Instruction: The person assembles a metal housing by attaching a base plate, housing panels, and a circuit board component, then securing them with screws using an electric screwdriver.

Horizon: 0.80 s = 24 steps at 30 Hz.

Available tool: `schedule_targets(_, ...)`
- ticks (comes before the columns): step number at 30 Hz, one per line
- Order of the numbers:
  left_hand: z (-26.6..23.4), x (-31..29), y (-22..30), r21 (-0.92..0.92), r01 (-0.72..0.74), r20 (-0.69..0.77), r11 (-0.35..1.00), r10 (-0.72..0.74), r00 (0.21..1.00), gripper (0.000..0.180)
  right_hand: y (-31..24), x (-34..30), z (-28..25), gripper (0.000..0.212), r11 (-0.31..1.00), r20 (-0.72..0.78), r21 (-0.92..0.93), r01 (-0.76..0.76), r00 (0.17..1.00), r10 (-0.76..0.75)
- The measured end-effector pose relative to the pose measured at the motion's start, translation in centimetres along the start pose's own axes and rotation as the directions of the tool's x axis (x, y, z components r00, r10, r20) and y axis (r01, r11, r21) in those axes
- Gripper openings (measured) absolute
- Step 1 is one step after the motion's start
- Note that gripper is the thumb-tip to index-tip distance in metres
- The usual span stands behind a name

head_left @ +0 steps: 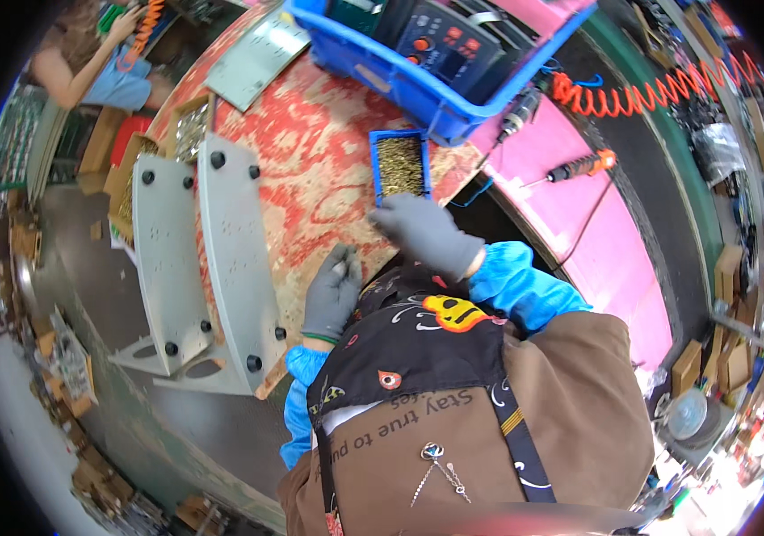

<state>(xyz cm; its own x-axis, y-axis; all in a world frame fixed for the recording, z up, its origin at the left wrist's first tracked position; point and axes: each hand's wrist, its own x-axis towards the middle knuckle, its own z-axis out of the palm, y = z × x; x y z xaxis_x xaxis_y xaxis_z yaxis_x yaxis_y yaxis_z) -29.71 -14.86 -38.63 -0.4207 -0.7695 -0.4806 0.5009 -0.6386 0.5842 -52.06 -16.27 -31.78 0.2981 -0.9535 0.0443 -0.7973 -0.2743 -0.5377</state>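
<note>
My right hand [425, 234], in a grey glove and blue sleeve cover, is at the near edge of a small blue bin [428, 170] of brass-coloured screws [399, 163]. Its fingers are drawn together, and whatever they may hold is hidden. To the left and nearer my body, my left hand [334, 291], also grey-gloved, hovers by the table's front edge with curled fingers. I cannot make out what lies in them. Left of it stand two grey metal panels [237, 268] [166, 259] with black round feet at their corners.
A large blue crate [382, 85] with black control-panel units stands at the back of the worn red table [310, 179]. An orange power screwdriver [583, 166] lies on the pink surface [619, 241] at right. A flat metal plate [257, 58] and another person [87, 67] are at far left.
</note>
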Motion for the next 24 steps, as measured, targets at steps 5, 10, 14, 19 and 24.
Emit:
schedule_targets(5,0.1,0.1,0.3,-0.428,0.217,0.122,0.877,-0.182,0.976,0.029,15.4,-9.8,-3.8,0.023,0.818,-0.264,-0.352,-0.454,0.887,0.379)
schedule_targets(10,2.7,-0.6,0.3,-0.259,0.097,-0.092,0.961,-0.124,0.988,0.026,26.6,-18.0,-9.7,0.043,0.523,-0.142,-0.691,-0.499,0.803,0.579)
schedule_targets(14,4.5,-0.7,0.3,-0.255,0.077,-0.110,0.964,-0.108,0.988,0.030,32.7,-19.6,-10.1,0.036,0.605,0.011,-0.699,-0.382,0.840,0.543)
schedule_targets(19,6.8,0.1,-0.5,-0.095,0.106,-0.006,0.990,-0.107,0.994,0.019,32.6,-17.9,-12.6,0.017,0.593,0.269,-0.798,-0.102,0.821,0.503)
schedule_targets(24,7.1,-0.6,-1.1,-0.248,-0.058,-0.129,0.967,0.026,0.991,0.019,24.1,-19.0,-16.4,0.040,0.775,0.500,-0.476,-0.416,0.597,0.628)
